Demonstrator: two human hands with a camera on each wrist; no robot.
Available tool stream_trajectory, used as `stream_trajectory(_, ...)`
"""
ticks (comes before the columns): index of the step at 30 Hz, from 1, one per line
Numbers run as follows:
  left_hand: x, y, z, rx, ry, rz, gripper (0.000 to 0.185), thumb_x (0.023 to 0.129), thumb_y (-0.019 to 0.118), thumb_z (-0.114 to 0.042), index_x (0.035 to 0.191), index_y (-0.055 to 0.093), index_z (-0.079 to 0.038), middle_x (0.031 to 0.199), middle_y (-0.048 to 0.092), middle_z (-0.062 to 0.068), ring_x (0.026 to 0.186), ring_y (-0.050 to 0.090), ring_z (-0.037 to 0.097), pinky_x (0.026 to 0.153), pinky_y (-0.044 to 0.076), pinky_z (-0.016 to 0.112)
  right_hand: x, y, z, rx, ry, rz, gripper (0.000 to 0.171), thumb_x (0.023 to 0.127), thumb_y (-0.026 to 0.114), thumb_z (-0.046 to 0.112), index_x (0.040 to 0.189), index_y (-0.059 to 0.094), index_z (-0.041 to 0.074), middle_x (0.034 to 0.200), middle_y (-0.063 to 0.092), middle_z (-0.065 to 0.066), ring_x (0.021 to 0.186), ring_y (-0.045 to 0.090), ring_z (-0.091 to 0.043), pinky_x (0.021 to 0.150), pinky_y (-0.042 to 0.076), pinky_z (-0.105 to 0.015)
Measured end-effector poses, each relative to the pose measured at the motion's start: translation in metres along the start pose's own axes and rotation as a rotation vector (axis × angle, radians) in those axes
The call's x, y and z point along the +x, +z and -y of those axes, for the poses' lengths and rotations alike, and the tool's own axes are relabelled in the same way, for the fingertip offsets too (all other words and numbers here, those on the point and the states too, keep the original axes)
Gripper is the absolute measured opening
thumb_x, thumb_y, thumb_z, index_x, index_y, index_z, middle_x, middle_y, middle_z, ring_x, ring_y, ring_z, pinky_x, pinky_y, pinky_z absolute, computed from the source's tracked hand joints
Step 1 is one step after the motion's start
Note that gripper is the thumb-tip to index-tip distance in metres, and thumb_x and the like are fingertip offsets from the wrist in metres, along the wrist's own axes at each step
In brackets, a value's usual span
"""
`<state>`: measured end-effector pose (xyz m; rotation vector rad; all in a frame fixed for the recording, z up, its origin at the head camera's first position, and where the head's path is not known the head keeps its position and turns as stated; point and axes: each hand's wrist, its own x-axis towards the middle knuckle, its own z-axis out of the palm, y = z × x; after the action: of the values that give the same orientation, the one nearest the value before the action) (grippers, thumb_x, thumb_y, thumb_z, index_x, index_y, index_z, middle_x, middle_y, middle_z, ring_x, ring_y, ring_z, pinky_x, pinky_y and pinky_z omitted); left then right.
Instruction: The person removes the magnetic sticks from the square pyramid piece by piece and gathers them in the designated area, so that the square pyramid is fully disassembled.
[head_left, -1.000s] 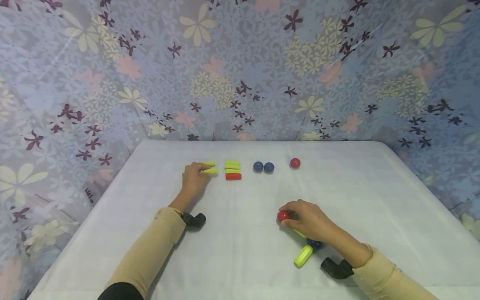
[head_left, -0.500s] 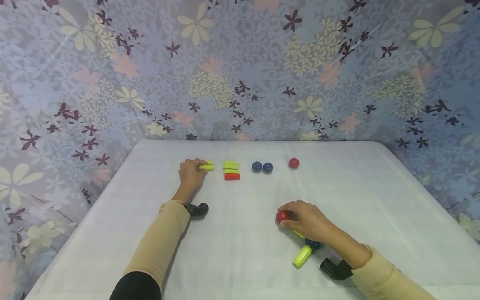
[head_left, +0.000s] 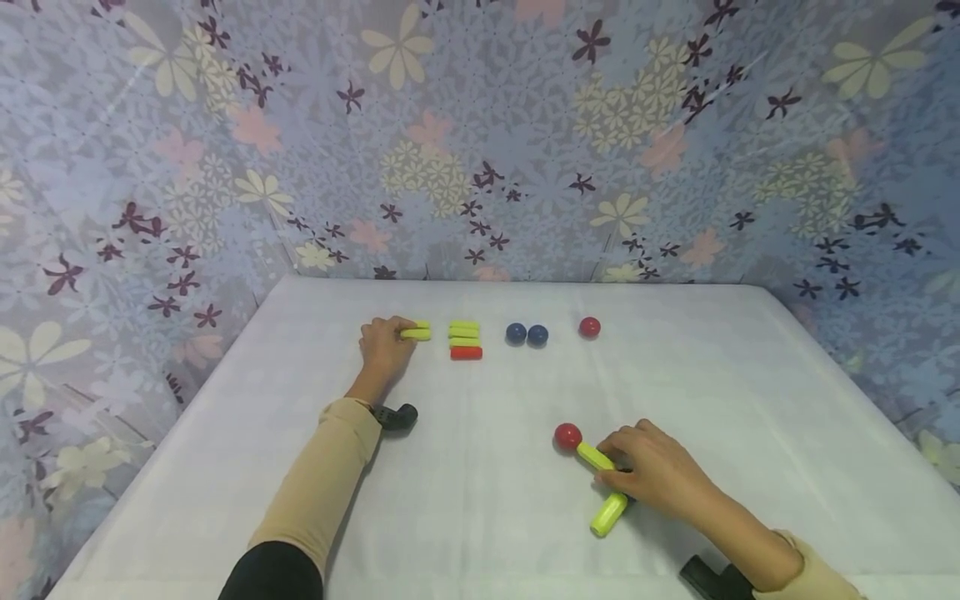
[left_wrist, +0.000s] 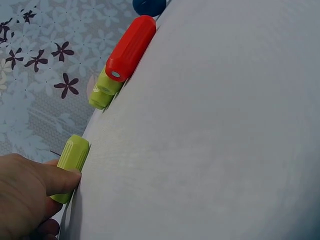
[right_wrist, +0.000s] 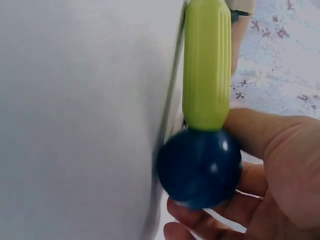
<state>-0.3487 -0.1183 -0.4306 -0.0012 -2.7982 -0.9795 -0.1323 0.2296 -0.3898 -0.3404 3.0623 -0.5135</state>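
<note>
At the back left of the table, my left hand (head_left: 386, 343) pinches a yellow-green grooved stick (left_wrist: 76, 151) between thumb and fingers. A second yellow-green stick (head_left: 422, 324) lies just behind it. My right hand (head_left: 654, 468) holds a dark blue ball (right_wrist: 199, 169), its thumb and fingers curled about it; in the head view the hand mostly hides that ball. From the ball one yellow-green stick (head_left: 594, 456) runs to a red ball (head_left: 567, 436). Another yellow-green stick (head_left: 608, 515) points from it toward the table's front.
Beside the left hand, several yellow-green sticks (head_left: 464, 327) lie stacked in a row with a red stick (head_left: 467, 353) in front. Two blue balls (head_left: 516, 334) and a lone red ball (head_left: 590, 327) sit farther right on the white tabletop (head_left: 712, 367). A flowered curtain (head_left: 480, 142) stands behind.
My right hand has let go of the red ball and moved right onto the blue ball. My left hand has brought its stick back against the one behind it.
</note>
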Motion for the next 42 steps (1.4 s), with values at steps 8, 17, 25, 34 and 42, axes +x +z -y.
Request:
stream_trajectory(8,-0.001,0.001,0.000,-0.003,0.001,-0.011,0.028,0.085,0.064,-0.015,0.113,0.066,-0.015,0.114,0.054,0.014,0.111,0.040,0.033,0.096,0.032,0.049,0.021,0.009,-0.001,0.111,-0.167,0.030,0.023,0.080,0.072,0.023,0.103,0.071,0.022,0.093,0.065,0.015,0.083,0.046,-0.004,0.069,0.040,-0.020)
stream_trajectory(17,-0.007,-0.006,-0.001,-0.088,-0.033,0.010,0.042,0.084,0.066,-0.019,0.125,0.058,-0.016,0.123,0.049,0.013,0.116,0.036,0.032,0.097,0.032,0.048,0.037,0.015,0.006,0.184,-0.241,0.085,0.024,0.082,0.071,0.024,0.106,0.070,0.024,0.098,0.066,0.015,0.084,0.046,-0.004,0.069,0.041,-0.019)
stream_trajectory(25,-0.078,-0.005,-0.038,-0.311,0.179,0.207,0.040,0.086,0.067,-0.025,0.123,0.059,-0.012,0.119,0.057,0.012,0.114,0.045,0.028,0.097,0.039,0.044,0.037,0.014,0.004,0.188,-0.216,0.081,0.024,0.081,0.072,0.024,0.105,0.070,0.025,0.097,0.066,0.014,0.083,0.046,-0.005,0.067,0.040,-0.019)
stream_trajectory(34,-0.157,0.021,-0.083,-0.209,0.393,0.489,0.051,0.078,0.074,-0.039,0.123,0.061,-0.017,0.115,0.062,0.000,0.106,0.042,0.015,0.093,0.032,0.039,0.037,0.015,0.004,0.186,-0.223,0.083,0.023,0.081,0.071,0.025,0.104,0.071,0.025,0.096,0.067,0.014,0.081,0.046,-0.005,0.066,0.039,-0.019)
stream_trajectory(42,-0.168,0.031,-0.094,-0.118,0.468,0.388,0.039,0.076,0.076,-0.035,0.110,0.067,-0.019,0.102,0.066,-0.002,0.098,0.046,0.013,0.089,0.031,0.036,0.037,0.015,0.004,0.189,-0.248,0.067,0.022,0.081,0.071,0.025,0.103,0.071,0.024,0.094,0.066,0.014,0.080,0.045,-0.004,0.064,0.038,-0.018)
